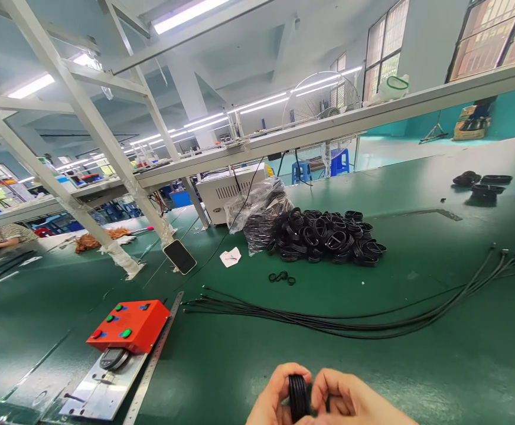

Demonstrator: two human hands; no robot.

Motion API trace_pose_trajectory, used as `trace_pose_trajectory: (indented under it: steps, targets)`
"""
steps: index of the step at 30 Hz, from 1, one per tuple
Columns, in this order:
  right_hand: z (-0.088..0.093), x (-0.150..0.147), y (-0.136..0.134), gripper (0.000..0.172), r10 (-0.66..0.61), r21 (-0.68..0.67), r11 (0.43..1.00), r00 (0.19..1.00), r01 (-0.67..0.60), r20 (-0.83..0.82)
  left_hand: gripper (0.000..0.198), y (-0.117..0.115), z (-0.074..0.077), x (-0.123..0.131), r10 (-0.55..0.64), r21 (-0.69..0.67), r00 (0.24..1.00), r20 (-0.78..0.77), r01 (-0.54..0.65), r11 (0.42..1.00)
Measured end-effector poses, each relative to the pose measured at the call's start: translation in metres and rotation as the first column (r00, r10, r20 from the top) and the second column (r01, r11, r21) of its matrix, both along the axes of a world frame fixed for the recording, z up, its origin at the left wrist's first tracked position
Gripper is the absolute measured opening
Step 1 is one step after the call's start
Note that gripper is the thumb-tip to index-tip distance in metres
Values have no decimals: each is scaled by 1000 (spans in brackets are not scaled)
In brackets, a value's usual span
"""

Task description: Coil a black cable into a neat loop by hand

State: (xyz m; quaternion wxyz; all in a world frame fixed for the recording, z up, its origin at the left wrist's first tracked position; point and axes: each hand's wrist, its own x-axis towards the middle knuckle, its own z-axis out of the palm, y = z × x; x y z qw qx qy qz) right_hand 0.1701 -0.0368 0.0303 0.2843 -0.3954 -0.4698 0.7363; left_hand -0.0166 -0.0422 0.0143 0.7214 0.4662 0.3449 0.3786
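A small coil of black cable (299, 396) is held at the bottom edge of the head view, its several turns stacked side by side. My left hand (276, 396) is closed around the coil from the left, with fingers over its top. From the right, my right hand (344, 394) meets the coil with curled fingers; its fingertips are partly hidden. Beyond both hands, a bundle of long black cables (328, 323) with metal ends stretches across the green table (222, 366). Farther back lies a heap of similar black coils (328, 236).
An orange box with coloured buttons (136, 324) stands at left beside a metal ruler (153, 360). A phone (180, 257) leans against a frame post. Small black rings (283, 277), a plastic bag (261, 215) and a white paper (230, 257) lie ahead. More coils (485, 190) rest far right.
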Motion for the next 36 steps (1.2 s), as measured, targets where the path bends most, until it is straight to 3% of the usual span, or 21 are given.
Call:
trace_pose_trajectory:
  steps: [6,11,17,22,28,31,33,36]
  targets:
    - [-7,-1,10,48,-24,43,999,988,31,-154,86,3,0,0,-51,-70,985,-163,40,997]
    - [-15,-3,15,56,2,2,1000,973,-2,-229,86,4,6,5,-105,-115,994,-27,102,988]
    - [-5,-11,15,60,-195,97,972,963,215,-188,86,10,16,8,-3,-115,998,-67,-5,993]
    - [-2,-8,23,62,-53,87,994,990,65,-130,98,12,20,2,-50,-118,998,-32,46,992]
    - [-2,-4,1,44,-214,194,954,972,230,-100,88,13,-2,6,-32,-9,984,178,34,999]
    - [-3,-5,-4,29,-209,320,927,978,194,13,71,9,-7,8,45,62,981,188,-57,996]
    - [-3,-5,0,19,-202,375,914,975,154,92,55,9,-4,6,72,33,988,137,-77,996]
    - [-2,-2,11,25,-109,351,935,986,58,125,37,13,7,-1,86,-27,994,68,-84,996]
